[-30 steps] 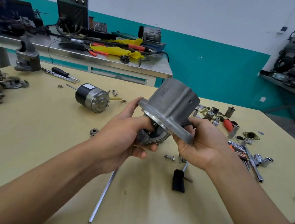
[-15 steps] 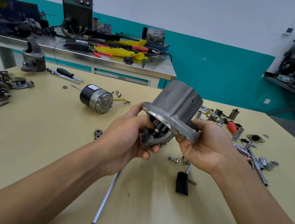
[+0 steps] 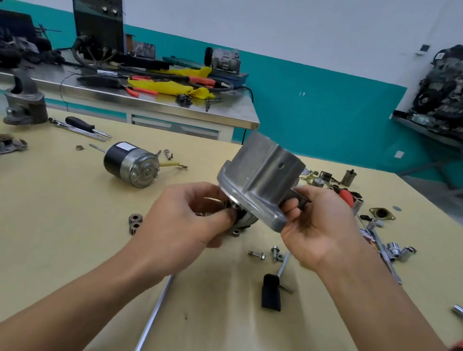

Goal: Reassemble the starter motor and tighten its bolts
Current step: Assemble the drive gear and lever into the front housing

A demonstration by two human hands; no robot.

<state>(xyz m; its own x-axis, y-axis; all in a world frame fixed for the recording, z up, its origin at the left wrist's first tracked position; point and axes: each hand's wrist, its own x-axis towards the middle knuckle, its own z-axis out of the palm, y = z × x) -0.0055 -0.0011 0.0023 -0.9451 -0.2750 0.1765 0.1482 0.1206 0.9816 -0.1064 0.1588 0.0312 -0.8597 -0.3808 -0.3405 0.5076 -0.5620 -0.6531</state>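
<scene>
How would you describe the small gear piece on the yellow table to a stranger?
On the yellow table, find the black-and-silver cylindrical motor lying on its side. Nearer the camera than it, just left of the left hand, lies the small gear piece. Unlike the shiny bolts to its right, it is dark, round and toothed.

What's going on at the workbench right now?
A person holds a grey starter housing above the table. The right hand grips its flange edge, while the left hand pinches the dark inner part at its underside, apparently seating it. Loose bolts lie on the table just beneath, and the black-and-silver motor body lies apart, off to the left.
</scene>
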